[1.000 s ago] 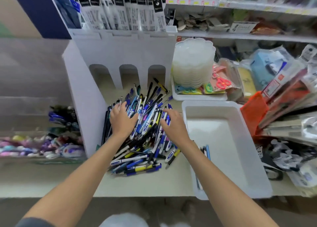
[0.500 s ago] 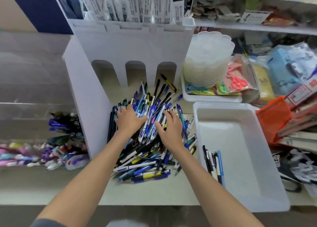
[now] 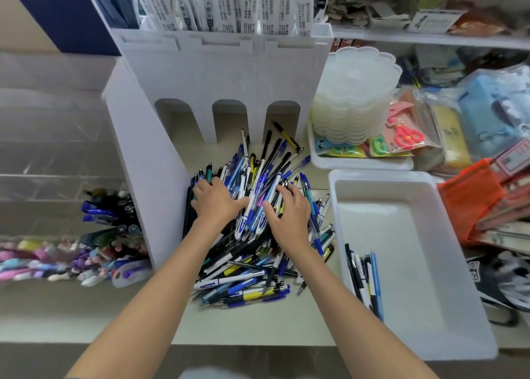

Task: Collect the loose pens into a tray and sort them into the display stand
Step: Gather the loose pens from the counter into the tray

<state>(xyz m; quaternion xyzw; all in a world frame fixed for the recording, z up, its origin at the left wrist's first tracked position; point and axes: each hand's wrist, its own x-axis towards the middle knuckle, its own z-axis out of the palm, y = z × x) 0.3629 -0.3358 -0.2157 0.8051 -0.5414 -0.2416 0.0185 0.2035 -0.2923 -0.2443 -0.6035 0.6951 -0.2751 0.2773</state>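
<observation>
"Starting at the near edge: entry 1?"

"Counter (image 3: 114, 307), beige. 2 bare forearms reach across it toward the pile."

"Entry 2?"

"Loose pens (image 3: 243, 289), 1 heaped pile on the counter at the foot of the stand. Barrels are mostly blue, black, white and yellow. They lie crosswise at the near end and fan outward at the far end."

"Entry 3?"

"White tray (image 3: 415, 235), on the counter just right of the pile. A few collected pens (image 3: 364, 278) lie along its left wall at the near end. The exact count is not legible."

"Hands?"

"Left hand (image 3: 213, 203): palm down on the left side of the pile, fingers spread and slightly bent over the barrels, thumb pointing right. Right hand (image 3: 289, 215): palm down on the right side, fingers spread across the barrels, thumb pointing left. The 2 thumbs are near each other but apart."

"Behind them?"

"Display stand (image 3: 206, 72), white and upright, with 3 arched openings at its base facing the pile. Its left side wall runs along the pile's left edge. Packaged refills (image 3: 229, 6) stand in its top."

"Farthest entries?"

"Small white tray (image 3: 361, 163), right of the stand, holding a stack of clear scalloped plastic dishes (image 3: 355, 92), with carded scissors (image 3: 407, 135) beside the stack. Left of the stand are markers (image 3: 109, 215)."
</observation>
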